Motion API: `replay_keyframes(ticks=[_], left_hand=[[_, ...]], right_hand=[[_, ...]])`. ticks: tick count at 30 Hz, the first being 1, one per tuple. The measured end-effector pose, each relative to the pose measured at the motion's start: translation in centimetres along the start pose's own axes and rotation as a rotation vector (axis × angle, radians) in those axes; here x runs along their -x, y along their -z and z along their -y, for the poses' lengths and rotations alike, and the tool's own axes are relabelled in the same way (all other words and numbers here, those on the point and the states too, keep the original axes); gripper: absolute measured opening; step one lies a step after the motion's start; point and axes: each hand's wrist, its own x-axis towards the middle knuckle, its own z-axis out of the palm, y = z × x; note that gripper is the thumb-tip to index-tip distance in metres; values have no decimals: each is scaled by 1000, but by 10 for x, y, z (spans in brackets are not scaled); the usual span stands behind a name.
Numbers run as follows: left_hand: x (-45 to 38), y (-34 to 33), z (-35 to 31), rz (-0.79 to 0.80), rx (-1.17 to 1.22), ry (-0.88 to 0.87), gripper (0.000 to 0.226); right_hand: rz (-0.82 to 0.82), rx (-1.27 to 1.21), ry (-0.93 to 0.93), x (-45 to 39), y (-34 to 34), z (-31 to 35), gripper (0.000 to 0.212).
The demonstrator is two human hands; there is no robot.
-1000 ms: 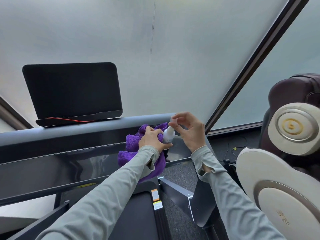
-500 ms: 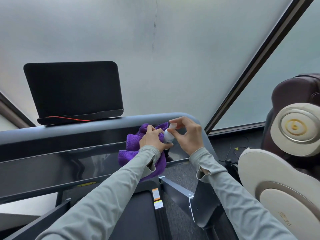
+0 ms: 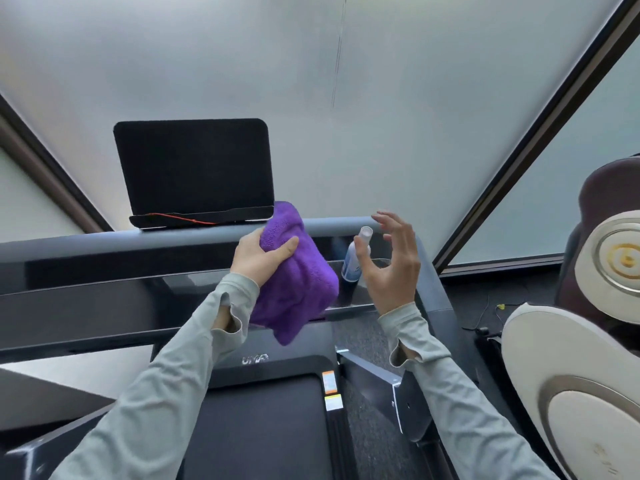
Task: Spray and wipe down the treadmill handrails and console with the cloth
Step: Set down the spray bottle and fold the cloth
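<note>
My left hand point(image 3: 259, 258) grips a bunched purple cloth point(image 3: 298, 275), held against the treadmill's grey top handrail point(image 3: 138, 242) and hanging over the glossy black console point(image 3: 121, 306). A small white spray bottle point(image 3: 349, 265) with a clear cap stands upright on the console's ledge, just right of the cloth. Beside the bottle my right hand point(image 3: 393, 268) has its fingers spread and nothing gripped. Its thumb lies right next to the bottle's neck. The cloth hides part of the console.
A black screen panel point(image 3: 194, 168) with a thin red cord stands on the handrail at the left. The treadmill belt point(image 3: 259, 427) runs below my arms. A cream and brown massage chair point(image 3: 581, 375) stands close on the right. Frosted windows fill the back.
My right hand has let go of the bottle, which now stands on the console ledge. My left hand has lifted the cloth up against the handrail. The view shifted right.
</note>
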Motion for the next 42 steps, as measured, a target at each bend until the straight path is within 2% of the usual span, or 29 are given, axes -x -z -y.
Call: replay_keyframes(ticks=[2,5,7,9,13,15,19,21,25,27,32,35,37,42], left_hand=[[12,11,-10,9,163,-5,7],[28,21,-23,42,336,-54,10],[38,25,-32,69,424,-85,22],[48,29,-38,111,473,-105,46],[65,42,-41,300,395,-164,92],[73,46,-40,437,174,-290,106],[94,40,-38,633,-417,-547,99],[111,27,-35,663,-568,-697,93],[156,-16,-24,604,-536,-843,74],[180,-42,-21,644,-488,-854,70],[251,-101,-24,884,-198,-638,64],[314,-130,-19,978,-121,-637,69],[364,-152,-11,1108,-98,-642,69],[499,-205,17,1400,-69,-723,54]], right_hand=[[4,-92,4,14,4,28,28],[325,-216,-194,32,5,64,58],[524,-254,-266,40,6,77,84],[587,-295,-274,44,12,85,93],[395,-174,-206,52,33,105,64],[341,-87,-204,58,47,116,58],[279,39,-232,84,86,134,51],[231,63,-300,104,111,139,44],[71,120,-390,148,169,146,39],[16,159,-426,162,199,149,40],[-171,118,-516,206,275,162,43],[-252,51,-580,258,332,181,43],[-310,78,-616,301,374,199,45],[-461,153,-712,412,478,253,41]])
